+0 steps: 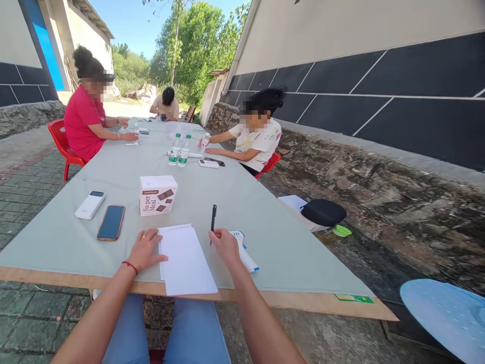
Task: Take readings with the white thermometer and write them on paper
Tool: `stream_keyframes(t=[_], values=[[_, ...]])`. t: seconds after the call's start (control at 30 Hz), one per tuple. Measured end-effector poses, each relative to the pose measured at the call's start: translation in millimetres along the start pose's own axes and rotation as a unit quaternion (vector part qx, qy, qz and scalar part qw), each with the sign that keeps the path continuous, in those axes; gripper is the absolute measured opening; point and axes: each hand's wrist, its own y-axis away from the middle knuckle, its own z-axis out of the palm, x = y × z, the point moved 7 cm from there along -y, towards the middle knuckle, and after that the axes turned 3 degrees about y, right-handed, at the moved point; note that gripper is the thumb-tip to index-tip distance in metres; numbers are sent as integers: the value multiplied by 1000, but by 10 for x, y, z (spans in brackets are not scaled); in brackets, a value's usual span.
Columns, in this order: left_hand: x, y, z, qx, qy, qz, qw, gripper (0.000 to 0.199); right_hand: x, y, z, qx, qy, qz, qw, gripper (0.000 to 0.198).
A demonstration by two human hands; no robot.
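Observation:
My left hand (147,248) lies flat on the left edge of a stack of white paper (187,263), fingers spread and thumb stretched over the sheet. A black pen (213,218) stands almost upright in my right hand (226,246), pinched between thumb and fingers just right of the paper. The pen's lower end is close to the tablecloth; whether it touches I cannot tell. Partly behind my right hand lies a white and blue packet (246,255). Beyond the paper stands a white box with chocolate pictures (157,197).
A phone (111,223) and a white power bank (90,205) lie to the left. Two water bottles (179,151) stand farther up the cloth-covered table (288,253). Three people sit around it. A black case (323,212) is off the right side, near a light-blue round object (447,313).

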Motion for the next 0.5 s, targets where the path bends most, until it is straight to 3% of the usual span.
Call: stream_keyframes(t=[0.1, 0.2, 0.27, 0.33, 0.5], values=[[44, 6, -4, -1, -10, -7, 1000, 65, -386, 64, 187, -7, -266, -32, 963, 21], [86, 17, -1, -7, -17, 3, 1000, 63, -785, 149, 541, -60, -395, -52, 915, 23], [99, 25, 4, -7, -17, 8, 1000, 62, -919, 176, 785, -89, -406, -45, 909, 26], [104, 30, 9, -1, -12, 10, 1000, 63, -915, 172, 965, -89, -378, -31, 921, 26], [112, 44, 53, 12, -7, 10, 1000, 68, -686, 159, 1119, -44, -314, -25, 948, 25]])
